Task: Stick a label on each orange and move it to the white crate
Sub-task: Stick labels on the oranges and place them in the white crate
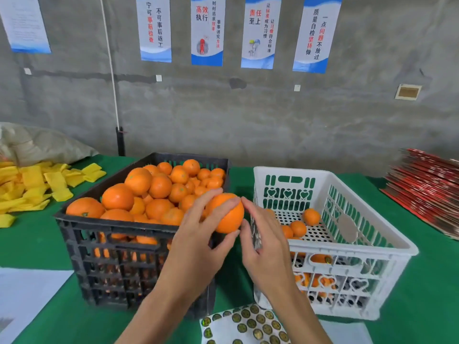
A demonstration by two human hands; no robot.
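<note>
My left hand (198,234) grips one orange (229,217) in the air between the two crates. My right hand (263,242) is beside it, its fingertips touching the orange's right side; whether a label is under them I cannot tell. The black crate (104,234) on the left is heaped with oranges (154,192). The white crate (367,247) on the right holds several oranges (298,228) on its perforated floor. A sheet of round gold-and-dark labels (248,326) lies on the green table just below my wrists.
Yellow foam sleeves (32,187) lie piled at the far left beside a grey sack (37,142). A stack of red flat cartons (427,189) sits at the right edge. White paper (27,294) lies at the near left. A concrete wall with posters stands behind.
</note>
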